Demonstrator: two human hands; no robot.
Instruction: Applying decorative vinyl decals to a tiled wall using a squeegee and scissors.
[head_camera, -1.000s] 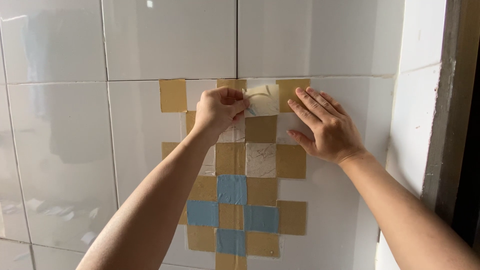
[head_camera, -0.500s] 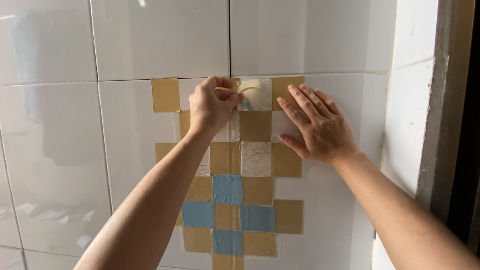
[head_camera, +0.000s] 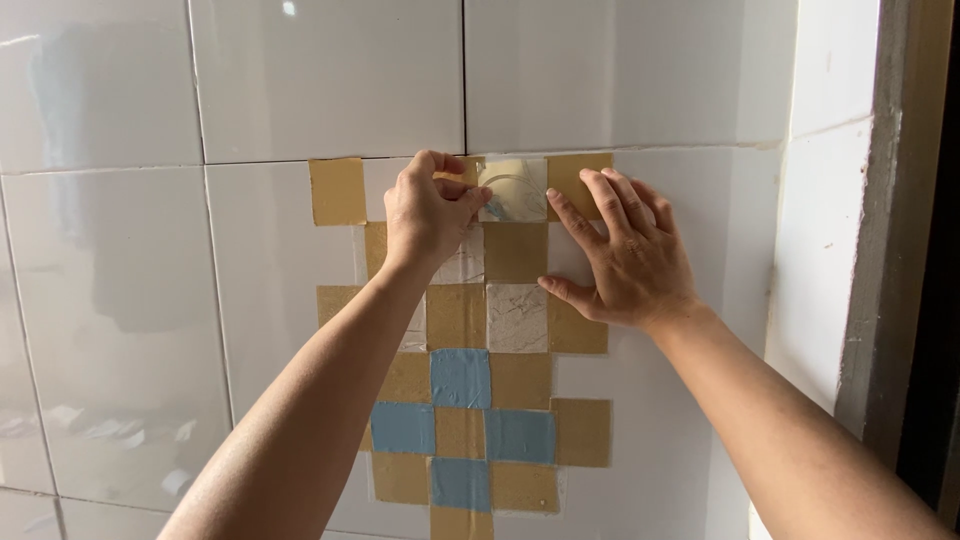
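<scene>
The clear square of tape (head_camera: 512, 190) sits on the white tiled wall (head_camera: 320, 80), at the top of the patchwork of tan (head_camera: 337, 191) and blue squares (head_camera: 460, 378), just under the horizontal grout line. Compared with a second ago, I see it lying flatter: the loose curled edge that stood off the tile then now looks pressed closer, with only a faint arc-shaped wrinkle showing through it. My left hand (head_camera: 428, 215) is at the tape's 9 o'clock edge, thumb and forefinger together, pinching that edge against the tan piece beside it; it has hardly shifted. My right hand (head_camera: 630, 262) has slid slightly, and now lies flat with fingers (head_camera: 600, 200) apart, the tips on the tan square at the tape's 3 o'clock. I judge the piece to be nearly stuck down, with smoothing in hand.
</scene>
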